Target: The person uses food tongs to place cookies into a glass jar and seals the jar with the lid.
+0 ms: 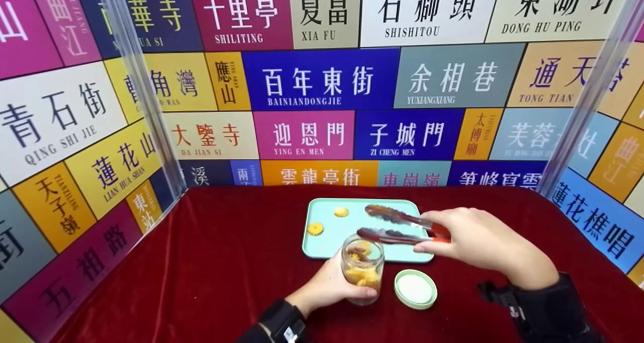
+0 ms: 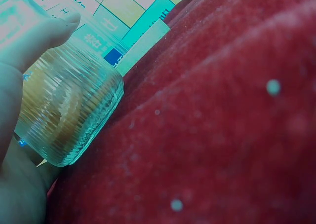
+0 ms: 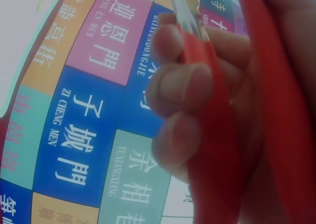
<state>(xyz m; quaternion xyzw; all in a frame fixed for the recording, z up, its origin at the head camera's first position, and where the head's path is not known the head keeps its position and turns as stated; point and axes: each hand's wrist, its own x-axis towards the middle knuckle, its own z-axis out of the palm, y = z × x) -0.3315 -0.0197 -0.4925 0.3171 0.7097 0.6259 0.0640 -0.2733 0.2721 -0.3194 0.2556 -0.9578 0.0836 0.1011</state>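
Gripping red tongs (image 1: 402, 226) at centre frame, the right hand (image 1: 473, 238) curls round them; left hand (image 1: 329, 282) clasps the jar (image 1: 362, 267) below, near 2 biscuits (image 1: 315, 228).

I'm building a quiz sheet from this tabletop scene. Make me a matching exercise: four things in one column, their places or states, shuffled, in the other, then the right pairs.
Things:
1. glass jar
2. tongs
3. lid
4. tray

Places or states:
A. lying on the red cloth, beside the jar
B. gripped by the left hand
C. bearing two yellow pieces
D. held open in the right hand

Pairs: 1-B, 2-D, 3-A, 4-C
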